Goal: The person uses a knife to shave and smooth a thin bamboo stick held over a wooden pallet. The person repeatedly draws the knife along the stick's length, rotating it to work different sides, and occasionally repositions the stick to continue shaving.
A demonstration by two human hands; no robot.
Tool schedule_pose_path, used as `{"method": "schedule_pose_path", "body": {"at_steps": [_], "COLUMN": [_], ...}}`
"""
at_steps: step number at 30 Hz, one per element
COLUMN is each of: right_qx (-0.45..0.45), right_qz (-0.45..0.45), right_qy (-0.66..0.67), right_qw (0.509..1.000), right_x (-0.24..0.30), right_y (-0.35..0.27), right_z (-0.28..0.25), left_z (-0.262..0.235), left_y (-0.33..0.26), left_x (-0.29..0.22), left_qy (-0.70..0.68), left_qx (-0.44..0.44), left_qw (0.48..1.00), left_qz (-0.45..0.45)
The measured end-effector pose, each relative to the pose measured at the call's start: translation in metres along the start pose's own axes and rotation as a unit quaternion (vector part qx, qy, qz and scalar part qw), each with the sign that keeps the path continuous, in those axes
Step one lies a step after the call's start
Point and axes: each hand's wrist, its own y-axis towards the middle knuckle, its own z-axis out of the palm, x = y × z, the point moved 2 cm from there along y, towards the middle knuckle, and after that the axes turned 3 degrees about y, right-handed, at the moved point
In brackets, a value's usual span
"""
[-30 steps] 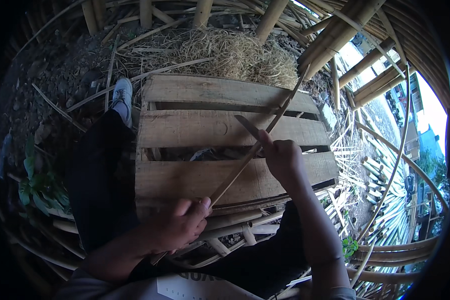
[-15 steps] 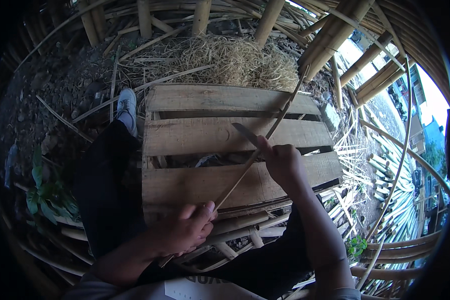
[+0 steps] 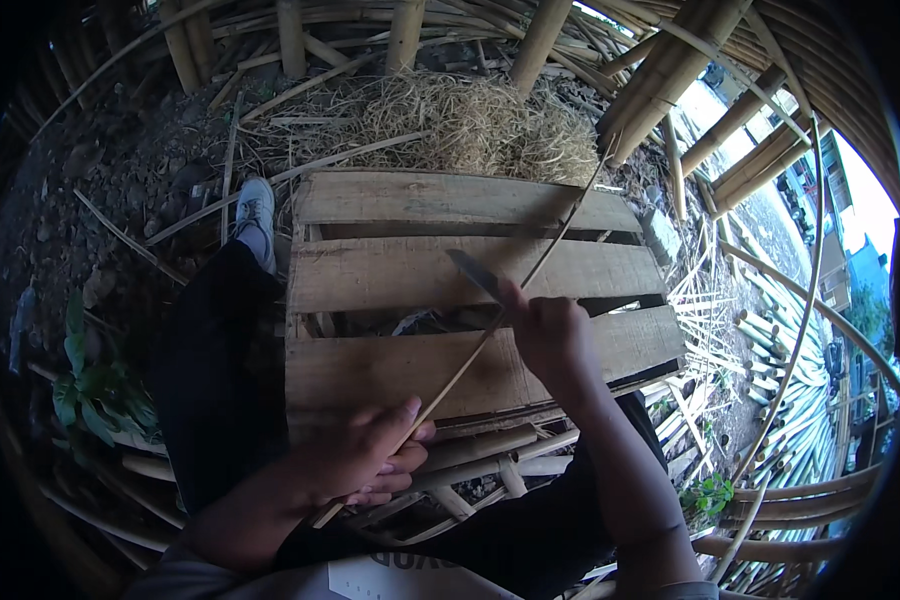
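Observation:
A long thin bamboo strip (image 3: 457,376) runs slantwise over a slatted wooden crate (image 3: 390,275), from near my lap up to the far right. My left hand (image 3: 375,455) grips the strip close to its lower end, thumb along the top. Farther up, my right hand (image 3: 550,335) is closed around a knife whose handle is hidden in the fist. The knife's blade (image 3: 473,272) points up and left above the crate's middle slat. Part of the blade, next to the right thumb, meets or nearly meets the strip; exact contact cannot be told.
Behind the crate lies a heap of dry shavings (image 3: 470,125). Bamboo posts (image 3: 670,75) stand at the back right. Many cut poles (image 3: 785,350) lie stacked at the right. My shoe (image 3: 255,205) rests left of the crate, and a leafy plant (image 3: 95,390) grows nearby.
My right hand and the knife have shifted slightly left and toward me along the strip. My left hand's fingers have loosened a little, with the strip still in them.

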Motion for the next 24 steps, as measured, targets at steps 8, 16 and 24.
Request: {"method": "schedule_pose_path", "body": {"at_steps": [8, 16, 24], "right_qx": [-0.048, -0.036, -0.011], "right_qz": [-0.034, -0.007, 0.017], "right_qy": [-0.013, 0.019, 0.005], "right_qw": [0.998, 0.999, 1.000], "right_x": [0.001, -0.012, -0.014], "right_y": [-0.005, 0.012, 0.019], "right_z": [0.003, -0.002, -0.009], "left_z": [-0.002, 0.000, 0.006], "left_y": [0.002, -0.002, -0.007], "left_x": [0.002, -0.001, -0.004], "left_qy": [-0.046, -0.077, -0.061], "left_qx": [0.025, 0.057, 0.039], "left_qw": [0.999, 0.995, 0.997], "left_qz": [-0.011, -0.018, -0.025]}}
